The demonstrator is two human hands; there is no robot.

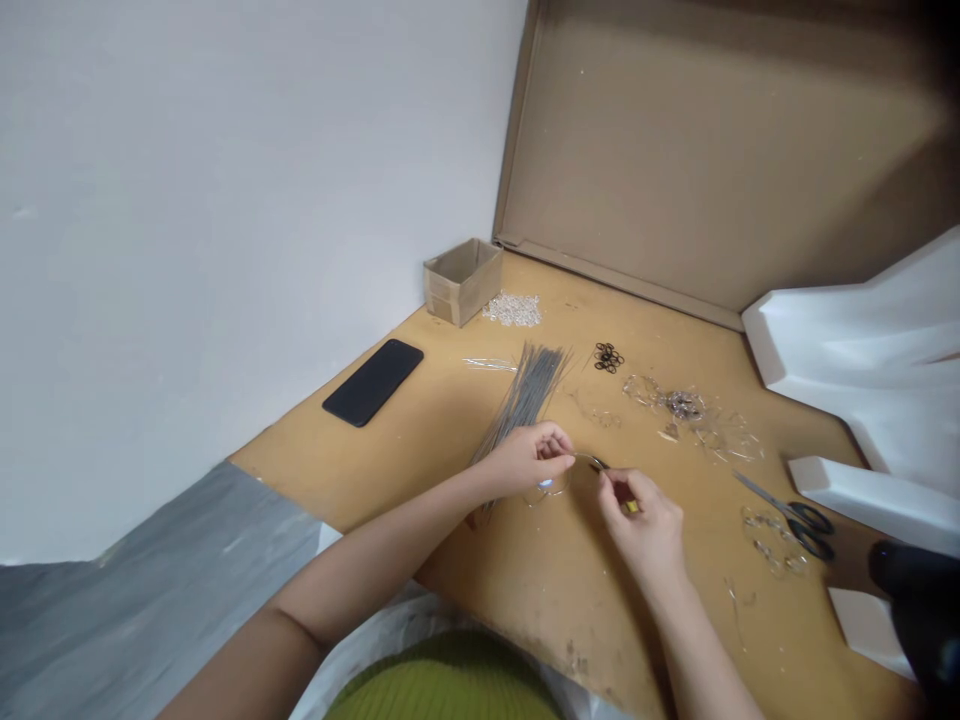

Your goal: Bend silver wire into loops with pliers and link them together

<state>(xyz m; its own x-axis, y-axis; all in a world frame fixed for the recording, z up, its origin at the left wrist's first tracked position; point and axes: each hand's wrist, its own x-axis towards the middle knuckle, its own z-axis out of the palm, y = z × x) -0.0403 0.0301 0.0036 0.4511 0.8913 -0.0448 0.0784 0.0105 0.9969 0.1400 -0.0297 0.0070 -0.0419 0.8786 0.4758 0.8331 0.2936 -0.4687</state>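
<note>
A thin, curved wire (589, 456) spans the short gap between my two hands above the table. My left hand (534, 460) pinches its left end between thumb and fingertips. With thumb and forefinger, my right hand (646, 525) grips the other end. A dark tip and a yellow piece (632, 506) show by my right fingers; whether they belong to one tool, and whether it is held, I cannot tell. Below my left hand lies a thin wire loop (556, 491) with a bright bluish spot. A bundle of straight grey wires (534, 385) lies beyond, partly hidden by my left wrist.
An open cardboard box (463, 285) stands by the wall, with small clear pieces (514, 309) beside it. A black phone (373, 382) lies left. Black rings (608, 358), tangled wire pieces (682, 405) and black-handled scissors (806, 525) are to the right, near white foam (862, 490).
</note>
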